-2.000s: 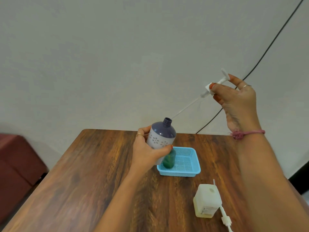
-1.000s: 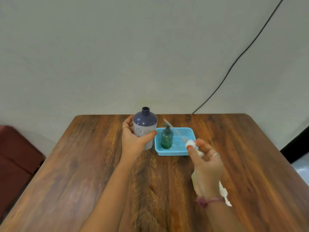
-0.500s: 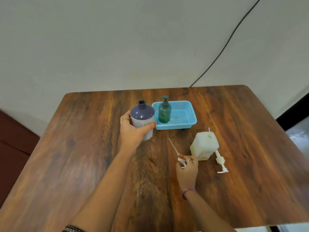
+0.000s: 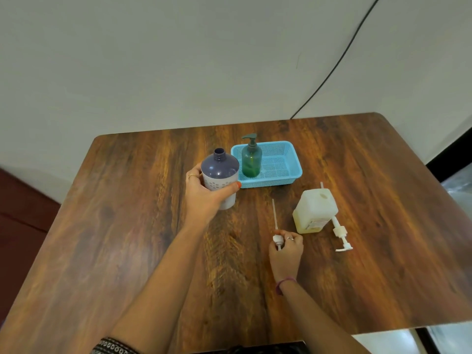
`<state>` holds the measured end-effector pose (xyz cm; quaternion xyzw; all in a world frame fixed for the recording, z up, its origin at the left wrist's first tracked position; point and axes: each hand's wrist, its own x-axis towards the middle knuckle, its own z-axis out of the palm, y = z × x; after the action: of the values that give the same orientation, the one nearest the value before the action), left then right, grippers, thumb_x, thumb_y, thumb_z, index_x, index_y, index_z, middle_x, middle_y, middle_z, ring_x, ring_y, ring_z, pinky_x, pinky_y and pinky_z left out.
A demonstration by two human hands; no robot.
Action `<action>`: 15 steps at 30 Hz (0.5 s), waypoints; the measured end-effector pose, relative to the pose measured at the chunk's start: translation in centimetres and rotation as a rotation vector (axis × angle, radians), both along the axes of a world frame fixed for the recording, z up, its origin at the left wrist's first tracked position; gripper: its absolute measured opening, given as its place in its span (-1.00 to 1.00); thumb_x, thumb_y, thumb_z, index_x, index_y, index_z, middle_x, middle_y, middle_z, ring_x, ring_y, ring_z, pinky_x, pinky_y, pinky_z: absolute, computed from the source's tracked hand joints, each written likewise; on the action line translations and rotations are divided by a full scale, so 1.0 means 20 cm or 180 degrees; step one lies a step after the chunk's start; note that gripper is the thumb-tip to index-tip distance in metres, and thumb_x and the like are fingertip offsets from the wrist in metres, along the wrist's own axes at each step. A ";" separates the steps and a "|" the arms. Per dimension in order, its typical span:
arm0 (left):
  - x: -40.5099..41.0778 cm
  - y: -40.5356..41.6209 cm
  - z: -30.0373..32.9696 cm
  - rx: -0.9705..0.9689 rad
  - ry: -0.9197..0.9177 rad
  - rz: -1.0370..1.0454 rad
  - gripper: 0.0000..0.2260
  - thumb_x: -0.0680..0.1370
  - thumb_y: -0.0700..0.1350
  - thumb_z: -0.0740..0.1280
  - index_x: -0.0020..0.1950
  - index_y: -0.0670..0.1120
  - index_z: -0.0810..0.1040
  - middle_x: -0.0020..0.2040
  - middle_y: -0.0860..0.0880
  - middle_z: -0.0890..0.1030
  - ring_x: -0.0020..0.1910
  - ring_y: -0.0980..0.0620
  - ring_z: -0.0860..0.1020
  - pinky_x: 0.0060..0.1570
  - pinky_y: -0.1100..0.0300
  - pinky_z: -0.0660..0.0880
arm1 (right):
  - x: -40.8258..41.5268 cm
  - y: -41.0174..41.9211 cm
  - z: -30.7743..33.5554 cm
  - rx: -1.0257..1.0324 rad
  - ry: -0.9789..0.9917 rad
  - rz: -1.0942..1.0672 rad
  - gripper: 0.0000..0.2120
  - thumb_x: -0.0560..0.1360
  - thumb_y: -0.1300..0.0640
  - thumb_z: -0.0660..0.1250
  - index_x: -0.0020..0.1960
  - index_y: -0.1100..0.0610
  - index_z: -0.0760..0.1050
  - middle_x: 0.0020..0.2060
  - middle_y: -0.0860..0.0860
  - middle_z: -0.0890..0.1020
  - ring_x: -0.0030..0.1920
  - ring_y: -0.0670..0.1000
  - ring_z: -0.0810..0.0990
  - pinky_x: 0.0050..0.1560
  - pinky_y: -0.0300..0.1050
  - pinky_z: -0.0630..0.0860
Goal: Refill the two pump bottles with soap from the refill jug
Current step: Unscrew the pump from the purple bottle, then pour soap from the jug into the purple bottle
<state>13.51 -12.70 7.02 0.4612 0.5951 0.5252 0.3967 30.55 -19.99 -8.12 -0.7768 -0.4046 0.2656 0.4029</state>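
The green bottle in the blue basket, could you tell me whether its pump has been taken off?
No, the green bottle stands in the blue basket with its pump on top.

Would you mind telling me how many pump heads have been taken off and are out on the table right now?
2. One pump head lies in front of the purple bottle, pinched by the right hand; the other pump head lies right of the refill jug. None seem hidden.
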 end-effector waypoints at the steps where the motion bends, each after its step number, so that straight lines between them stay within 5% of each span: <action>1: 0.00 0.00 0.00 -0.0007 0.0008 -0.0003 -0.28 0.23 -0.14 0.65 0.27 0.04 0.36 0.28 -0.07 0.51 0.18 0.03 0.57 0.01 0.23 0.58 | 0.00 0.00 0.00 -0.0020 -0.0041 0.0009 -0.80 0.50 0.24 0.37 0.12 0.22 0.57 0.12 0.10 0.48 0.08 0.01 0.44 0.09 -0.19 0.47; 10: -0.01 0.01 -0.01 0.0015 0.0028 -0.0017 -0.30 0.23 -0.12 0.65 0.24 0.09 0.35 0.26 -0.04 0.51 0.15 0.07 0.56 -0.08 0.34 0.53 | 0.03 -0.07 0.04 0.0062 -0.0106 0.0028 -0.77 0.48 0.11 0.40 0.11 0.17 0.56 0.14 0.07 0.48 0.09 -0.07 0.38 0.09 -0.22 0.36; 15: -0.03 0.02 0.00 0.0025 -0.0061 -0.0025 -0.30 0.24 -0.15 0.64 0.26 0.06 0.35 0.27 -0.06 0.51 0.17 0.04 0.56 0.00 0.24 0.58 | 0.10 -0.15 0.13 0.0180 0.0222 -0.0403 -0.69 0.43 0.12 0.47 0.14 0.09 0.51 0.18 0.04 0.49 0.12 0.00 0.48 0.15 -0.08 0.49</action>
<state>13.00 -12.29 7.08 0.4600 0.5873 0.5304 0.4026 32.63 -22.89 -5.46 -0.7793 -0.3478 0.2550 0.4546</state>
